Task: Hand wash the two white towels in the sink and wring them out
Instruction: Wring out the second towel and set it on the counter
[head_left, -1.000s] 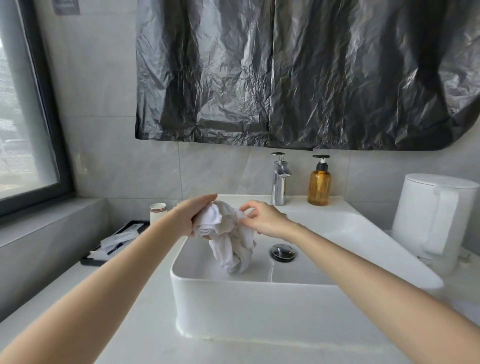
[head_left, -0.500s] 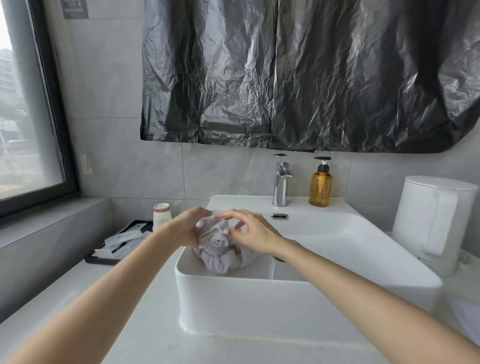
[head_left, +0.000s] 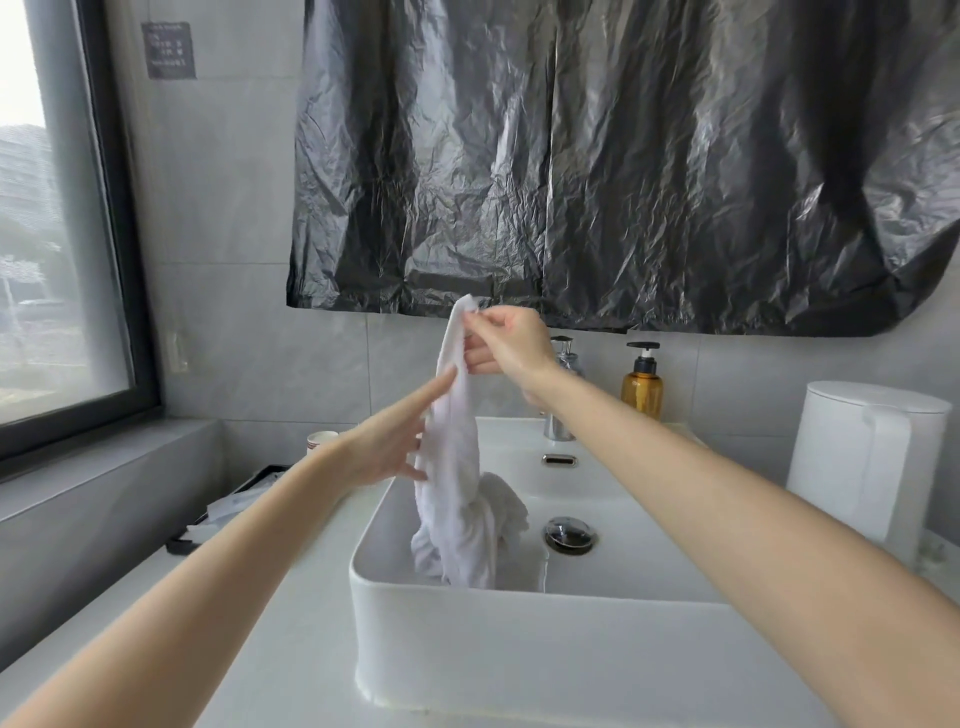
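**A:** Where is the white towel (head_left: 451, 441)?

**B:** It hangs in a long, twisted strip above the sink (head_left: 519, 654). Its lower end lies bunched on the basin floor, just left of the drain (head_left: 570, 533). I cannot tell whether that heap is one towel or two.

**A:** And the hands?

**B:** The right hand (head_left: 506, 340) is raised in front of the black plastic sheet (head_left: 623, 156) and pinches the towel's top corner between thumb and fingertips. The left hand (head_left: 387, 447) is lower, on the towel's left side. Its fingers are straight and spread, their tips touching the cloth without curling round it.

**A:** What stands around the sink?

**B:** The sink sits on a pale counter (head_left: 260, 623). A chrome tap (head_left: 563, 364) stands at the sink's back edge, partly hidden behind the right wrist. An amber pump bottle (head_left: 642, 387) stands just to the tap's right. Farther right is a white lidded container (head_left: 872, 457).

**A:** And to the left?

**B:** A paper cup (head_left: 322, 441) shows behind the left wrist. Near it, a black tray (head_left: 228, 514) holds white packets. A window (head_left: 52, 234) fills the left wall.
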